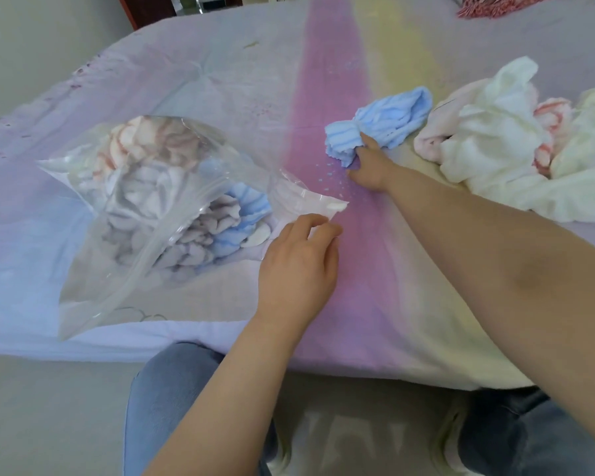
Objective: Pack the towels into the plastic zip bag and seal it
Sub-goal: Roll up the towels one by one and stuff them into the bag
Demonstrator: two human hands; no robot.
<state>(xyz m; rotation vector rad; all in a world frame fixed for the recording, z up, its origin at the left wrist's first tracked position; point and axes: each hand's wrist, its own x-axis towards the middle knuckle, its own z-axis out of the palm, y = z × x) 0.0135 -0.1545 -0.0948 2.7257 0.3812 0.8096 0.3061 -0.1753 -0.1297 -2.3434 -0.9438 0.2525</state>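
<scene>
The person is in the middle of packing: the right hand is gripping a light blue towel on the bed, its fingers curled into the cloth. The left hand is pinching the open mouth of the plastic zip bag, which is lying already partly filled beside it. Next, I think, the blue towel needs carrying over into the bag, while more towels are waiting at the right.

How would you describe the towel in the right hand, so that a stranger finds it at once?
On the bed, look right of the zip bag, beside the pile of loose towels. The right hand grips the blue towel: ribbed, and the only blue one outside the bag.
</scene>
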